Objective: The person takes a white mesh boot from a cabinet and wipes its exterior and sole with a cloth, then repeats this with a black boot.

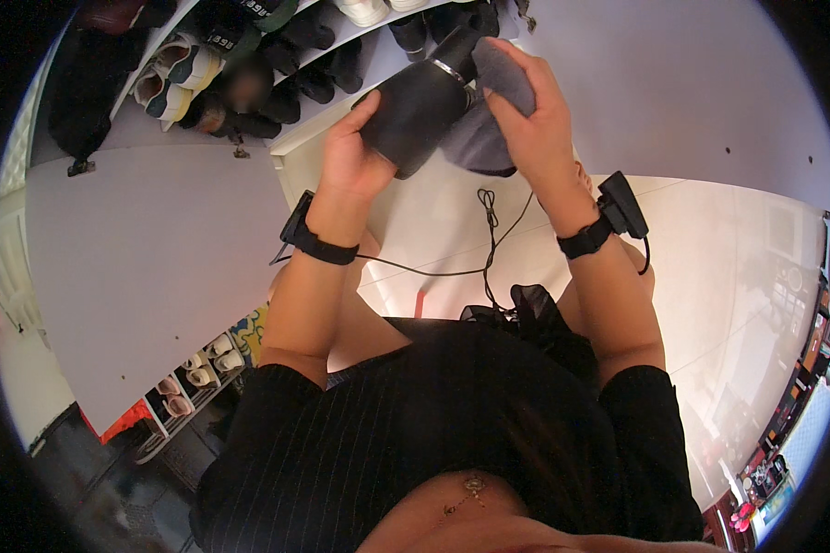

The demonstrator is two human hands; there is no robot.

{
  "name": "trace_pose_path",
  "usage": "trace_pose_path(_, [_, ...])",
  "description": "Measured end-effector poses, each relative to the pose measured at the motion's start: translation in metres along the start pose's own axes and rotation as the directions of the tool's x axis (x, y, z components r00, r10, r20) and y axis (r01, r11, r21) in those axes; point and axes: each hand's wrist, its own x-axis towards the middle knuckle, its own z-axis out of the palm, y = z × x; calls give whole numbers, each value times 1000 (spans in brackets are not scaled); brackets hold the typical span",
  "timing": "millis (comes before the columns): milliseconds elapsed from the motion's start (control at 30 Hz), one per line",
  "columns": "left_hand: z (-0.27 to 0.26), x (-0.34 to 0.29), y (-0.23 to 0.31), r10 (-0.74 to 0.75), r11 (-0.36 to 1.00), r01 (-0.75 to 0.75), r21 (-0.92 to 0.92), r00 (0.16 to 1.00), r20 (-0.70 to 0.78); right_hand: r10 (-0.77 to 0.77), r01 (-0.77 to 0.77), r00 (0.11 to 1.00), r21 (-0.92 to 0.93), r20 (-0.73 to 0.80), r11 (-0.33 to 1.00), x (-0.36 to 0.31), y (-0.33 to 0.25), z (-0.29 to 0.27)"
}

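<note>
A black shoe [417,109] with a shiny band near its top is held up in front of me. My left hand [352,157] grips it from the left side. A grey cloth [489,111] is pressed against the shoe's right side by my right hand [530,115]. Both wrists carry black strap-on devices, joined by a thin black cable [489,240] that hangs down between my forearms.
A white shoe rack [295,138] stands behind the shoe, its shelves filled with several dark shoes [304,78] and white sneakers [171,74]. More pale shoes [198,364] sit on low shelves at lower left. A pale tiled floor [729,276] spreads to the right.
</note>
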Motion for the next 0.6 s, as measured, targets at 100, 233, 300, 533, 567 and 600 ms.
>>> trace_pose_path(100, [-1, 3, -8, 9, 1000, -9, -12, 999, 33, -11, 14, 998, -39, 67, 999, -4, 2, -1])
trace_pose_path(233, [4, 0, -3, 113, 968, -113, 223, 993, 15, -50, 67, 986, -102, 161, 993, -11, 0, -3])
trace_pose_path(300, [5, -4, -6, 152, 949, -149, 277, 988, 14, 5, 3, 996, -92, 88, 996, -6, 6, -5])
trace_pose_path(533, [14, -11, -10, 240, 871, -251, 423, 967, 78, -29, 63, 982, -181, 185, 982, -11, -4, -10])
trace_pose_path(567, [13, -11, -10, 238, 871, -247, 424, 968, 77, -26, 60, 983, -181, 184, 982, -5, 3, -13])
trace_pose_path(600, [10, -11, -11, 233, 867, -244, 434, 969, 80, 44, -21, 992, -179, 122, 984, 1, 10, -15])
